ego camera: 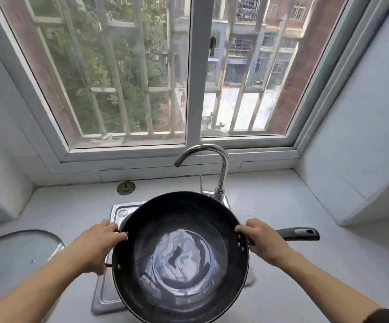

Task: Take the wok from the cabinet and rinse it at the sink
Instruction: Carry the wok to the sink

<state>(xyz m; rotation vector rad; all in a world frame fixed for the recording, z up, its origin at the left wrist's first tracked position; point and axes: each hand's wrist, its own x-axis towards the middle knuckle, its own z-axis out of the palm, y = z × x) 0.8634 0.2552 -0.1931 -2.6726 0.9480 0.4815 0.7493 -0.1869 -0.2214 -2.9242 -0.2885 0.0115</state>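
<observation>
Both hands grip the wok [180, 257] over the sink [106, 297]: left hand [100, 244] at nine o'clock, right hand [262, 241] at three; the faucet [221, 169] at twelve could likely strike the rim; a wet rim might slip.

Soft daylight came through window [189, 71] beyond both hands. Glare pooled on wok [180, 255] floor between them. Wide-angle bending warped edges; forearms slightly blurred; shadows faint.

Two bare forearms, no watch or rings seen. Left hand [100, 243] & right hand [262, 241] bare, no gloves, short nails. Dark brown sleeve [385, 316] edge on right arm at btm-right corner; left arm bare to frame edge.
</observation>
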